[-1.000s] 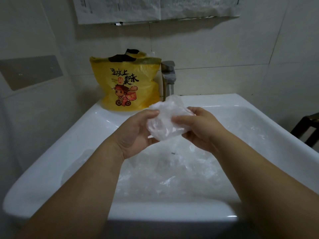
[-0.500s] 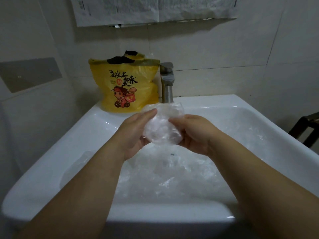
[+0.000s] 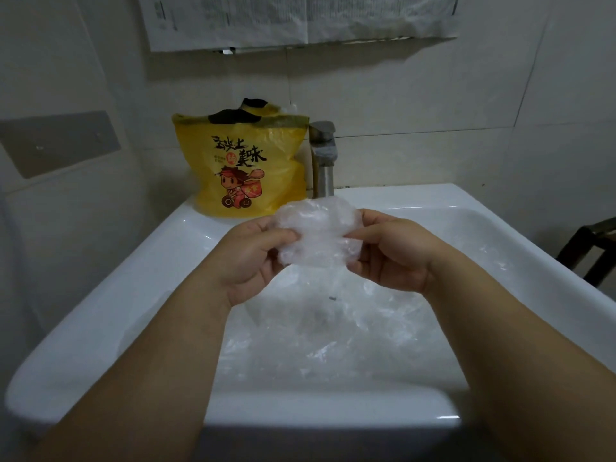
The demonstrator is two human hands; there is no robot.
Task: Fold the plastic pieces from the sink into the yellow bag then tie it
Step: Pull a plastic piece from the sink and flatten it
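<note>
A crumpled clear plastic piece [image 3: 318, 233] hangs above the white sink [image 3: 110, 315], folded into a small wad. My left hand [image 3: 253, 258] pinches its left edge and my right hand [image 3: 391, 253] pinches its right edge. More clear plastic [image 3: 333, 338] lies loose in the sink basin below my hands. The yellow bag [image 3: 246, 168], printed with a cartoon figure, stands upright on the sink's back left corner with its top open and something dark showing inside.
A metal tap [image 3: 323, 160] rises at the back of the sink, just right of the yellow bag. Tiled walls close in behind and on the left. A dark chair frame [image 3: 590, 251] stands past the sink's right edge.
Both hands have reworked the plastic piece between them. It now sits wider and flatter, held by its two sides, and slightly farther from me.
</note>
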